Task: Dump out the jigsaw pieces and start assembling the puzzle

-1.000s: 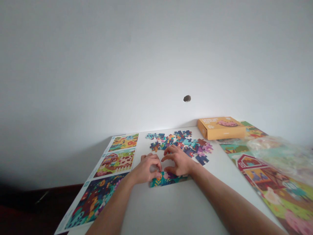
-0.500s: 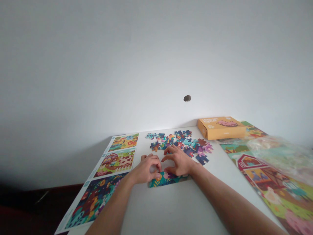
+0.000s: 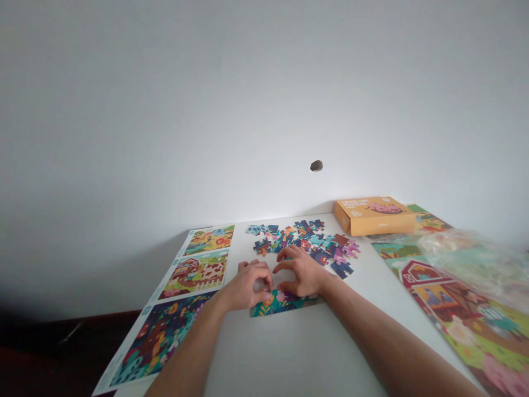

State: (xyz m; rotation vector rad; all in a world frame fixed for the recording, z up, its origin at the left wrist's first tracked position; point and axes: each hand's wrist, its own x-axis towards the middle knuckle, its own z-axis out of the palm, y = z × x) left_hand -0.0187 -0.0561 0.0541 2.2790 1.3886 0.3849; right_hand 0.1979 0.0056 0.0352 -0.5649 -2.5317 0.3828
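A joined strip of teal jigsaw puzzle pieces [image 3: 261,310] lies flat on the white table, its upper edge partly hidden by my fingers. My left hand [image 3: 250,284] is at the strip's left end, thumb and curled fingertips closed on a puzzle piece there. Beside it, my right hand [image 3: 301,271] rests with its thumb on the strip's top edge; its index finger arches above, apart from the thumb, and nothing shows between them. Just beyond both hands lies a pile of loose puzzle pieces [image 3: 317,240], dark blue, teal and purple.
A sheet with several printed pictures [image 3: 197,273] lies along the left edge. At the back right sits a yellow puzzle box [image 3: 382,225]. Clear plastic wrapping [image 3: 463,248] covers part of a large farm picture [image 3: 458,298] on the right. The wall [image 3: 248,138] rises behind the table.
Almost nothing differs. Both hands stay over the strip, with only a very slight shift of the right thumb.
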